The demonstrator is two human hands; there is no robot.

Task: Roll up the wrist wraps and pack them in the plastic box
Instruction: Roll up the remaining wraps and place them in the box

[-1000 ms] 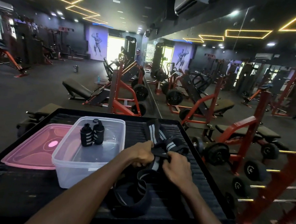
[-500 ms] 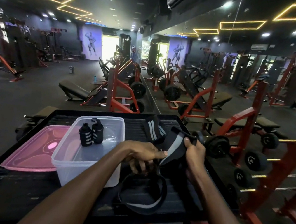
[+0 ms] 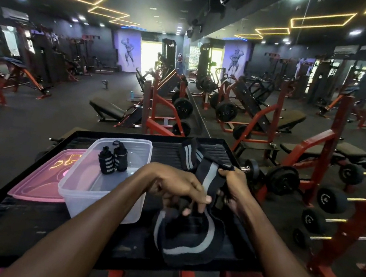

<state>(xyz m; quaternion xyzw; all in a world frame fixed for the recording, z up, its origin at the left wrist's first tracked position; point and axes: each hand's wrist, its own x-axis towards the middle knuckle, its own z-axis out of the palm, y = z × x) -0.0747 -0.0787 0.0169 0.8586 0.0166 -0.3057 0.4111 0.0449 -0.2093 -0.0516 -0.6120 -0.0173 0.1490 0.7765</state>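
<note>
Both hands grasp one wrist wrap (image 3: 206, 180) at centre frame: right hand (image 3: 233, 182) pinches its upper end, left hand (image 3: 178, 189) grips lower, its length running diagonally between them.

2 rolled black wrist wraps (image 3: 112, 160) stand upright inside the clear plastic box (image 3: 78, 190). Right of the box, a black grey-striped wrap (image 3: 204, 177) hangs unrolled.

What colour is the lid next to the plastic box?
Pink and see-through. The lid lies flat beside the box, in the head view.
</note>
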